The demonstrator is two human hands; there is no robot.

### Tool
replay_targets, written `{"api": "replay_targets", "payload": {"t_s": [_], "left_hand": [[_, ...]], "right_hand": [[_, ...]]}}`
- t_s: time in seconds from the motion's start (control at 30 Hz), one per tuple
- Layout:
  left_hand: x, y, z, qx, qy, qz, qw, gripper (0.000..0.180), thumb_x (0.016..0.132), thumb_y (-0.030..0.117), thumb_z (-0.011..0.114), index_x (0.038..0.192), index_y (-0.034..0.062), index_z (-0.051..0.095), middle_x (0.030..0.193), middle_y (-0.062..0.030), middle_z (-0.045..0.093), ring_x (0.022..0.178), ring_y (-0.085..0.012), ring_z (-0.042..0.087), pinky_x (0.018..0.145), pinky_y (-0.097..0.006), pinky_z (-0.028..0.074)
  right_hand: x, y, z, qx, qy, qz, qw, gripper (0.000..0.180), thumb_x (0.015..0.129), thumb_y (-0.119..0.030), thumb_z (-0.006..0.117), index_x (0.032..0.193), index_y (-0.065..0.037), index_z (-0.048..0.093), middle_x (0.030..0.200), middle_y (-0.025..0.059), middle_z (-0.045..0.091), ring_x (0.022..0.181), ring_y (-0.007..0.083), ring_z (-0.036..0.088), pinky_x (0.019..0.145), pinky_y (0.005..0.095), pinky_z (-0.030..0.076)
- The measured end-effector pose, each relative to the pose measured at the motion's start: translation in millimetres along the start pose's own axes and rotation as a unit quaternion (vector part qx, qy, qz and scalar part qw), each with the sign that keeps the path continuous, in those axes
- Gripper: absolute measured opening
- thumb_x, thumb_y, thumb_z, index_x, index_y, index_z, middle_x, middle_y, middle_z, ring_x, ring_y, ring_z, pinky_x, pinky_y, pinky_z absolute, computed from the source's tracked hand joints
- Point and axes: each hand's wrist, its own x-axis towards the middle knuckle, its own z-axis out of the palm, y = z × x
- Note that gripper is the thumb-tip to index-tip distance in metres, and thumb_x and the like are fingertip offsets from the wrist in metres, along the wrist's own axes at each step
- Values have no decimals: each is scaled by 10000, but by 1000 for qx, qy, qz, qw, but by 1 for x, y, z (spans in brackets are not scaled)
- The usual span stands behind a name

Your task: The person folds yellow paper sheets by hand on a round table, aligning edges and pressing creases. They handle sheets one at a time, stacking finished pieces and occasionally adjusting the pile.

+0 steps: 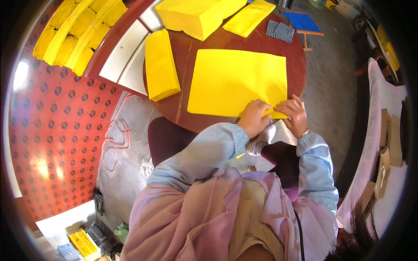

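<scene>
A large yellow sheet (239, 80) with rounded corners lies flat on the round red-brown table (172, 106); whether it is paper or cloth I cannot tell. My left hand (254, 117) grips its near edge with bent fingers, right of the middle. At the near right corner, my right hand (294, 116) pinches the sheet. Between the two hands the edge is turned up in a small fold, and creases run from it into the sheet. The fingertips under the edge are hidden.
Left of the sheet lies a folded yellow stack (162, 65). Along the far edge are a larger yellow pile (200, 19), another folded bundle (250, 17) and a grey textured pad (281, 31). Bundled yellow stacks (78, 32) fill the far left. A blue-topped stool (303, 21) stands beyond.
</scene>
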Motion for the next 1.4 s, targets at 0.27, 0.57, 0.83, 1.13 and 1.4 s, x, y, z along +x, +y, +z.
{"api": "replay_targets", "payload": {"t_s": [0.27,0.57,0.83,1.13,1.4], "left_hand": [[6,-84,-175,103,-119,24,987,249,1017,224,672,1200,70,742,1169,-162,733,1095,-388,671,985,-461,537],[24,-107,-231,20,-183,-203,962,601,1156,493,356,1452,4,543,1364,-234,663,1301,-367,618,1120,-409,459],[28,-109,-245,-31,-206,-195,958,520,1144,459,452,1363,7,587,1333,-188,665,1274,-315,618,1116,-346,442],[24,-79,-259,29,-331,-178,926,761,1025,517,647,1559,13,448,1554,-161,566,1500,-308,477,1229,-381,351],[20,-81,-258,86,-358,-157,916,910,948,466,778,1624,23,359,1655,-167,444,1530,-330,435,1257,-408,328]], "right_hand": [[2,-5,1,-5,-6,37,999,210,877,-80,777,1082,-126,769,1199,50,755,1108,254,696,1137,512,445],[36,24,-23,161,-140,241,947,252,1063,-250,605,1209,-73,709,1135,116,761,1033,287,705,926,403,506],[42,32,-32,247,-195,289,904,310,1082,-282,590,1257,-51,700,1090,119,748,970,205,707,828,333,533],[27,17,-34,171,-182,259,933,252,1049,-221,675,1263,-153,790,1194,65,782,1099,216,693,1052,387,437],[13,13,-26,145,-118,211,959,264,1046,-227,647,1237,-123,796,1190,102,799,970,276,757,928,390,565]]}}
